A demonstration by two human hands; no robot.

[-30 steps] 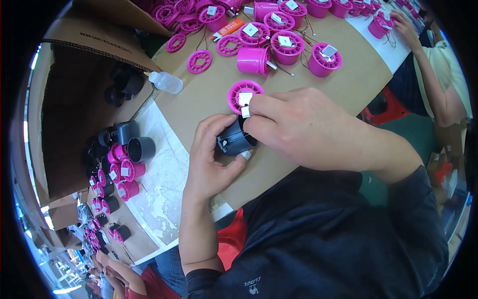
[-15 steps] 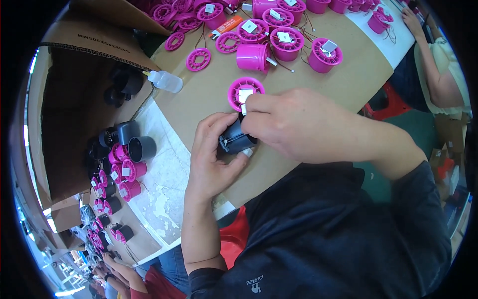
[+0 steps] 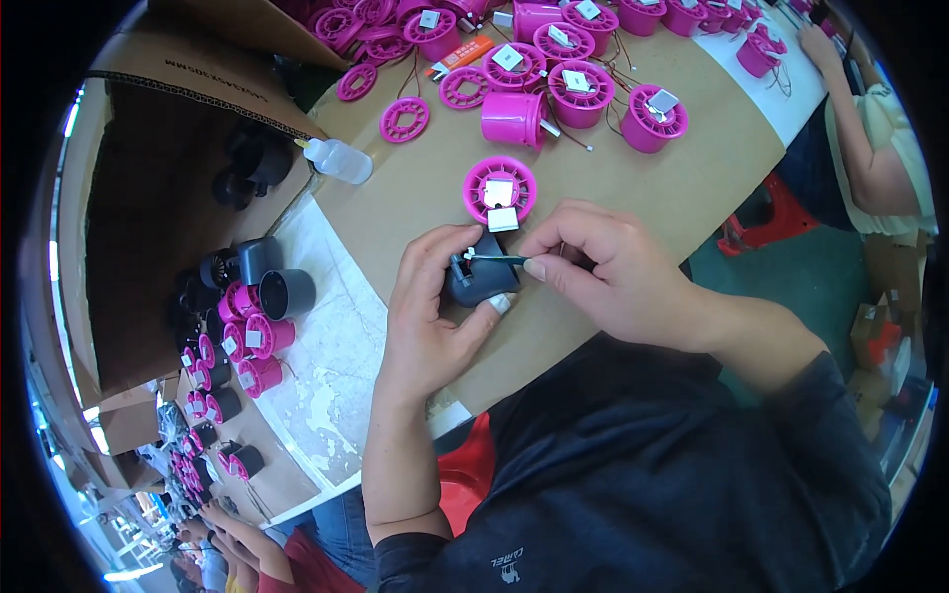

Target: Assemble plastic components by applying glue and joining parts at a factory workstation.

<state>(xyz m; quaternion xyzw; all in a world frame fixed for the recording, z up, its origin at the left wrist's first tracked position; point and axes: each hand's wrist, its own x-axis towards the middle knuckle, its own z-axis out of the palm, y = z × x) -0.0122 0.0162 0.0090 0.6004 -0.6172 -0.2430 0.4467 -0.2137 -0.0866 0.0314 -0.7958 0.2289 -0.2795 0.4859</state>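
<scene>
My left hand (image 3: 425, 306) is wrapped round a dark grey, cup-shaped plastic housing (image 3: 486, 284), thumb on the near side and fingers on the far side. A small post sticks up on the housing. Over it, my right hand (image 3: 613, 272) pinches a thin dark wire lead (image 3: 502, 259) between thumb and forefinger. At the lead's other end is a small white plug (image 3: 470, 254). Just beyond the housing stands a pink slotted spool (image 3: 474, 186) with a white square pad on it, and a second white block (image 3: 503, 219) sits at its near edge.
Pink spools (image 3: 580, 94) with wires, loose pink rings (image 3: 404, 120) and an orange packet (image 3: 463, 54) lie at the far side. A squeeze bottle (image 3: 339, 161) lies by an open carton (image 3: 178, 148) on the left. Grey cups (image 3: 288, 294) stand below it. Co-workers sit at both sides.
My right hand has drawn back to the right, and the lead with its white plug now shows above the housing. The left hand keeps its hold, with the housing turned slightly.
</scene>
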